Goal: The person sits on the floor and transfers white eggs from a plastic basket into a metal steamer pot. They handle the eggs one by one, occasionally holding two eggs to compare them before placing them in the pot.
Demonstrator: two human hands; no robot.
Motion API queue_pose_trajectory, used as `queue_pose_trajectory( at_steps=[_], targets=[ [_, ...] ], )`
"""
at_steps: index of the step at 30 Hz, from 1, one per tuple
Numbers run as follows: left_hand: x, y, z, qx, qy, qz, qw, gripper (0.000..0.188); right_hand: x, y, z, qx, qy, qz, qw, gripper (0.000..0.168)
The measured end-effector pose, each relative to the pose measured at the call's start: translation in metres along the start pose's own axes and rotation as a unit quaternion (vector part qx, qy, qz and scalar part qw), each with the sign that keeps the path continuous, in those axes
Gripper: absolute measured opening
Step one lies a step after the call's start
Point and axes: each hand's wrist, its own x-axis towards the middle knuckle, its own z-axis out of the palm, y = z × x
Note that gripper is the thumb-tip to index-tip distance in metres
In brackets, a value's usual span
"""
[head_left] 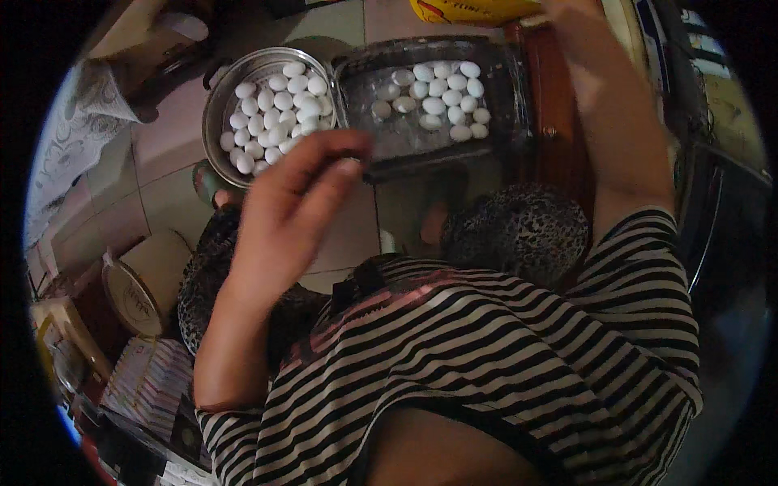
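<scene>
My left hand (285, 206) hangs over the near right edge of a round metal pot (209, 143), its fingers curled and thumb close to them. Blur and the curl hide whether anything is between the fingers. Many white eggs (255, 126) lie in the pot. Beside it on the right, a clear plastic tray (419, 155) holds more white eggs (451, 97), mostly towards its right side; a few at its left look duller. My right forearm (626, 133) reaches up past the tray's right side, and the right hand's fingers are beyond the top edge of the picture.
A reddish-brown wooden piece (550, 97) stands right of the tray. Behind it lies a yellow bag (468, 11) bearing print. Lace cloth (73, 133) hangs at the left, over floor tiles (164, 152). A striped box (149, 379) and a round-lidded container (132, 297) are at the lower left.
</scene>
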Motion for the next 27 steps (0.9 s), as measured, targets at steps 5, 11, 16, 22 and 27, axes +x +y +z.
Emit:
queue_pose_trajectory(
  at_steps=[5,11,16,22,27],
  targets=[
    [-0.036,-0.056,0.038,0.338,-0.164,0.069,0.924,0.032,-0.085,-0.050,0.043,0.013,-0.326,0.201,0.924,0.016],
    [-0.053,-0.079,0.056,0.385,-0.303,0.043,0.870,0.034,-0.214,0.013,0.067,-0.166,-0.480,0.384,0.771,0.031],
    [-0.047,-0.067,0.052,0.384,-0.270,0.043,0.882,0.034,-0.285,0.014,0.090,-0.204,-0.548,0.442,0.680,0.041],
    [-0.048,-0.074,0.051,0.369,-0.244,0.042,0.896,0.034,-0.315,0.015,0.122,-0.214,-0.582,0.450,0.643,0.040],
    [-0.041,-0.064,0.054,0.401,-0.272,-0.019,0.875,0.035,-0.325,0.024,0.147,-0.239,-0.675,0.465,0.520,0.042]
  ],
)
